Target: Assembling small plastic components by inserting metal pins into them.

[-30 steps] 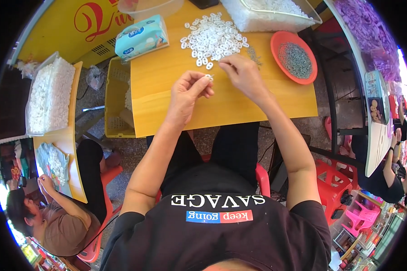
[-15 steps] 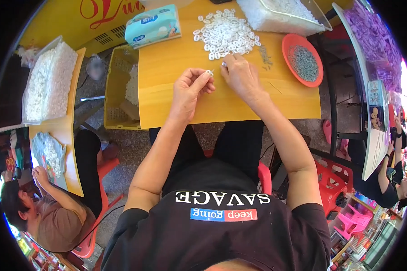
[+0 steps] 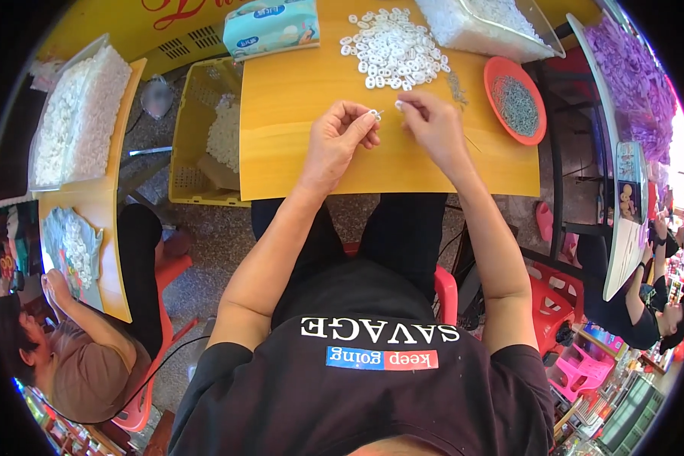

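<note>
My left hand (image 3: 336,144) is closed, with thumb and forefinger pinching a small white two-holed plastic piece (image 3: 374,114). A thin metal pin sticks out of that piece toward the right. Close by on the right, my right hand (image 3: 439,133) is also closed and pinches another small white plastic piece (image 3: 400,104), mostly covered by the fingers. Both hands are held over the yellow table (image 3: 281,152), a short gap apart. Beyond them lies a heap of white two-holed pieces (image 3: 395,49). A few small metal pins (image 3: 457,89) lie just beyond my right hand.
A red plate (image 3: 541,125) of metal pins stands at the right, below a clear tub (image 3: 501,47) of white pieces. A tissue pack (image 3: 272,30) sits at the far left, above a yellow crate (image 3: 186,137). Other people (image 3: 99,365) sit at both sides.
My right hand has drawn back from the edge of the heap with a white piece in its fingers. The left hand still grips its piece; the whole view has shifted slightly.
</note>
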Demonstrator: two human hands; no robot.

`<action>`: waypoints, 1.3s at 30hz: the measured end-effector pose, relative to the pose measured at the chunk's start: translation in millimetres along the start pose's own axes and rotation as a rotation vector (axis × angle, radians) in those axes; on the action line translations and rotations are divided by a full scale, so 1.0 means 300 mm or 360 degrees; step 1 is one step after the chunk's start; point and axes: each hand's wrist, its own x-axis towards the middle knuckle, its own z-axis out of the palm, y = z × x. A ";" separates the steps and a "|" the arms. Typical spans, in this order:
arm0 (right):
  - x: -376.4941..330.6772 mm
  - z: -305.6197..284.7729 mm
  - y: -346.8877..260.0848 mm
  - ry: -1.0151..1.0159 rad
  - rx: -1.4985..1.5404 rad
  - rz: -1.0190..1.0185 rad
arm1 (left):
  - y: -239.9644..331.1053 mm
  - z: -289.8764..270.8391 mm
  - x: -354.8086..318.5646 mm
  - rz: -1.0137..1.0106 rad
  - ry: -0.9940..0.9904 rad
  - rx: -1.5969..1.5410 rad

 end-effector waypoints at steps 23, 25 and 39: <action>-0.127 -0.061 -0.118 0.0180 0.1769 0.0454 | 0.063 0.116 -0.062 0.0066 0.0005 0.0096; -0.127 -0.072 -0.115 0.0185 0.1685 0.0444 | 0.059 0.130 -0.056 0.0171 0.0002 0.0050; -0.140 -0.051 -0.106 0.0291 0.1623 0.0440 | 0.038 0.181 -0.068 0.0273 -0.0070 0.0014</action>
